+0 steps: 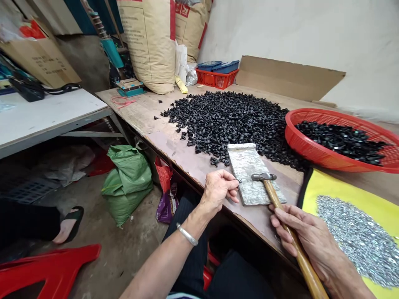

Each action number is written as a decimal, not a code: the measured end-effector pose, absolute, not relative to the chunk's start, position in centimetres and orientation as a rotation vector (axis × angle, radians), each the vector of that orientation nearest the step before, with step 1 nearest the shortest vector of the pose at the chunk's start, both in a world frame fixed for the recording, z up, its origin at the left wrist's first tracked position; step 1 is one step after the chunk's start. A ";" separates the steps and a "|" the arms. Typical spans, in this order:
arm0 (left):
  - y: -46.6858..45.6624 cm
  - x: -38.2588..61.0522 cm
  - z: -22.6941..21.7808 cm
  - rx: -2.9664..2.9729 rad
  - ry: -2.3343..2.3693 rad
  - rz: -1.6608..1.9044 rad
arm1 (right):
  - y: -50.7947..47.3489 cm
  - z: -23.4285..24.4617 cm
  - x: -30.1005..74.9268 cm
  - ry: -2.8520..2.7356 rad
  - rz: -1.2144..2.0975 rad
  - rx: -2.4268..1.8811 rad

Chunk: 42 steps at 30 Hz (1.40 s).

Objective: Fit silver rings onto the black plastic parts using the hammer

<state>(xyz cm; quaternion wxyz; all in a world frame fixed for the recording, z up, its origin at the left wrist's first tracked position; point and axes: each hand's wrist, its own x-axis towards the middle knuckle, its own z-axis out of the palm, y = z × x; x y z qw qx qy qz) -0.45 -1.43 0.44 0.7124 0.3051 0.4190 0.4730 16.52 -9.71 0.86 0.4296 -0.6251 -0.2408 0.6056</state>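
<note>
My left hand [218, 189] pinches a tiny metal piece [240, 180] between thumb and fingers, right at the left edge of a scuffed steel plate [246, 174] lying on the wooden bench [174, 153]. My right hand [304, 232] is closed around the wooden handle [280, 218] of a small hammer, whose steel head [263, 177] rests over the plate. A heap of small black plastic parts [224, 124] spreads just beyond the plate. Silver washers [358, 241] lie on a yellow sheet [314, 193] beside my right hand.
A red plastic basket [311, 145] holding black parts sits at the right. Behind stand paper sacks [149, 41] and a red crate [212, 79] with blue trays. A white table [46, 116] is at the left. A green sack [127, 187] and a red stool [46, 270] sit on the floor.
</note>
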 end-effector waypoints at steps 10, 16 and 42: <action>-0.6 0.9 0.4 0.785 1.083 0.958 | -11.9 3.3 15.4 -1.141 0.791 -1.860; -0.9 0.8 0.6 0.801 1.157 0.926 | -11.5 3.5 15.3 -1.398 0.323 -2.022; 0.0 0.3 1.1 0.852 1.184 0.800 | -10.9 1.9 13.4 -2.014 -0.671 -1.898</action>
